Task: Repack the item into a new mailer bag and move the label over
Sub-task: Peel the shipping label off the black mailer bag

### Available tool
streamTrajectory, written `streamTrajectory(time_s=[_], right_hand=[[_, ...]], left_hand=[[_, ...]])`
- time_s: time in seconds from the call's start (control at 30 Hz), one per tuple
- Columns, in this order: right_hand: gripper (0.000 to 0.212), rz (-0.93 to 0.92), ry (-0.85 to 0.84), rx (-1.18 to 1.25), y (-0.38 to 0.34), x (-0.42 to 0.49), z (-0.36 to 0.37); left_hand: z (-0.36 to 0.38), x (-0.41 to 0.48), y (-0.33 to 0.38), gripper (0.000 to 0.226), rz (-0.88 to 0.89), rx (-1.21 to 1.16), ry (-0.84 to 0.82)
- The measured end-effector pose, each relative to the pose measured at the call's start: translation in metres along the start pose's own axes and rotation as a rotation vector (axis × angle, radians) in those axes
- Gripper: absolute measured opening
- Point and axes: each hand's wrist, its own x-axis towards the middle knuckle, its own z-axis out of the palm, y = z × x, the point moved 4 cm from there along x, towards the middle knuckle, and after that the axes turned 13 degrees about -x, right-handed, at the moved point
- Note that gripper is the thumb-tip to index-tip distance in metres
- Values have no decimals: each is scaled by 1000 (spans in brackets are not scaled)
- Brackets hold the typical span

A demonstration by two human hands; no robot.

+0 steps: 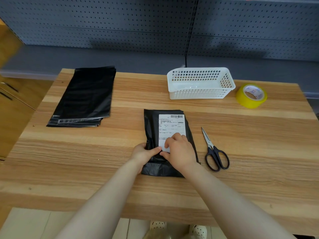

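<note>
Parcel point(166, 140) lies mid-table, left hand point(144, 153) pinching its near-left edge down while right hand point(179, 150) picks at the label's point(171, 128) near corner; peeling seems the step, and next calls for a slow lift without tearing.

A packing station in a shop or stockroom.

Beyond the hands, a grey pegboard shelving unit point(138, 28) of the retail kind backs a wooden table point(103, 169). Packing supplies lie around them: a stack of black mailer bags point(84, 97) far to the left, scissors point(214, 152) just right, yellow tape point(251, 95) and a white basket point(200, 83) beyond on the right.
</note>
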Motion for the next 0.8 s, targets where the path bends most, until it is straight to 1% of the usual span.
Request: streamTrajectory(time_s=[0.1, 0.23, 0.43, 0.57, 0.7, 0.8], right_hand=[[27, 10, 5, 19, -1, 0, 0], [19, 61, 21, 110, 1, -1, 0], [16, 112, 23, 197, 7, 1, -4], [15, 156, 5, 239, 12, 2, -6], [14, 174, 4, 297, 14, 1, -7], [15, 181, 17, 338, 16, 0, -8]], left_hand=[[1, 1, -1, 50, 18, 24, 4], [0, -2, -1, 40, 47, 68, 20], [-7, 0, -8, 39, 27, 62, 60], [-7, 2, -8, 34, 46, 91, 82], [-6, 3, -8, 37, 61, 100, 92], [-7, 3, -9, 31, 71, 86, 101]])
